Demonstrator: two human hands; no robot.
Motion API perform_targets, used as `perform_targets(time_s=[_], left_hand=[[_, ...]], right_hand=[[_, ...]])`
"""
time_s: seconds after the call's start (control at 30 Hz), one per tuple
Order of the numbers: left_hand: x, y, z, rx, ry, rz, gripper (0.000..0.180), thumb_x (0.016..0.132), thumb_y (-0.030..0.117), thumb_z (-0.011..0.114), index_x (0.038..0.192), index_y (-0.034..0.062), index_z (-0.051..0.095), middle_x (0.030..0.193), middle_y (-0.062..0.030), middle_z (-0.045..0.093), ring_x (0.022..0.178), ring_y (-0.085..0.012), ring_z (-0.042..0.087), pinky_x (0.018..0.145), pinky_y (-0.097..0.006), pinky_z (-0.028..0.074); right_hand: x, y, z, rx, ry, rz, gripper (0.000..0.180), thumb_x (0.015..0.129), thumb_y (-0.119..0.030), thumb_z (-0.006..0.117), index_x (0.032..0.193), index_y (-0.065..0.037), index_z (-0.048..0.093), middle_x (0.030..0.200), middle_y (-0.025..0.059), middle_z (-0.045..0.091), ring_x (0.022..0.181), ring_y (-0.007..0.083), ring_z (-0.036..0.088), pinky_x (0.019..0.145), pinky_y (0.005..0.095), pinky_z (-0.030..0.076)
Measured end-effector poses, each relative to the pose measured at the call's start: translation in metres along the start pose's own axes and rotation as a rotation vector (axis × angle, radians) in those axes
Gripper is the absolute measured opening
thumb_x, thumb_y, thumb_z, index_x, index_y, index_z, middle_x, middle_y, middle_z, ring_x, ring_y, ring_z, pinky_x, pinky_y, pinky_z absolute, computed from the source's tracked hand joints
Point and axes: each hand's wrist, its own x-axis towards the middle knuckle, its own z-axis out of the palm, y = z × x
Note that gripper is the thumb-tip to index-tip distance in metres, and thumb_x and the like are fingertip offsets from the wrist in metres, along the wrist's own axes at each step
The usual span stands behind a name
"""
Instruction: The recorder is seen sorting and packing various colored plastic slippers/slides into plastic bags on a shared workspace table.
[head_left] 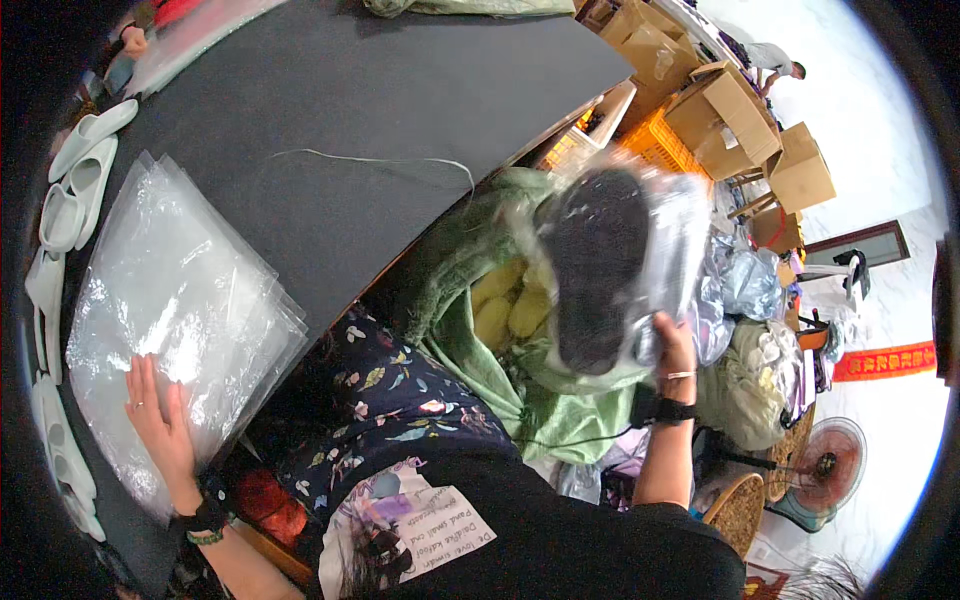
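Bagged dark footwear [600, 265] just beyond right fingers [669, 338] closed on its wrapping [672, 250], left fingers [147, 385] spread over clear plastic [185, 290].

Bright wall [870, 130], glare on plastic bags [190, 290], motion-blurred package [602, 265], dark fisheye rim

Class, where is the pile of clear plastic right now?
In the head view, the pile of clear plastic lies at left on the dark table, under the person's left hand and right of the pale slippers.
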Motion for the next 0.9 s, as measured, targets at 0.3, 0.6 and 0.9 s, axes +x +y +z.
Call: perform_targets(time_s=[0.3, 0.6, 0.9], left_hand=[[0.002, -0.002, 0.002, -0.038, 0.023, -0.047, 0.049, 0.095, 0.028, 0.053, 0.141, 0.0135, 0.046, 0.15, -0.0125, 0.038, 0.141, -0.0332, 0.029, 0.113, -0.055, 0.013], [0.002, 0.011, -0.005, -0.086, 0.03, -0.057, 0.052, 0.091, 0.032, 0.058, 0.139, 0.0136, 0.048, 0.149, -0.0123, 0.04, 0.14, -0.0335, 0.03, 0.114, -0.056, 0.014], [-0.002, 0.012, -0.004, -0.069, 0.021, -0.069, 0.053, 0.091, 0.029, 0.058, 0.14, 0.0137, 0.047, 0.149, -0.012, 0.039, 0.14, -0.0332, 0.03, 0.115, -0.054, 0.014]], right_hand=[[0.059, -0.197, 0.13, 0.307, -0.023, -0.472, 0.042, 0.09, -0.025, 0.065, 0.122, 0.001, 0.056, 0.113, 0.009, 0.064, 0.1, 0.0202, 0.061, 0.09, 0.0342, 0.048], [0.146, -0.216, 0.368, 0.308, -0.675, -0.178, 0.06, 0.082, -0.031, 0.076, 0.127, -0.002, 0.048, 0.111, 0.0137, 0.063, 0.097, 0.023, 0.063, 0.079, 0.0349, 0.055], [0.101, -0.135, 0.381, -0.38, -0.764, -0.403, 0.079, 0.086, -0.032, 0.072, 0.145, -0.001, 0.031, 0.11, 0.0155, 0.067, 0.094, 0.0189, 0.065, 0.076, 0.032, 0.054]])
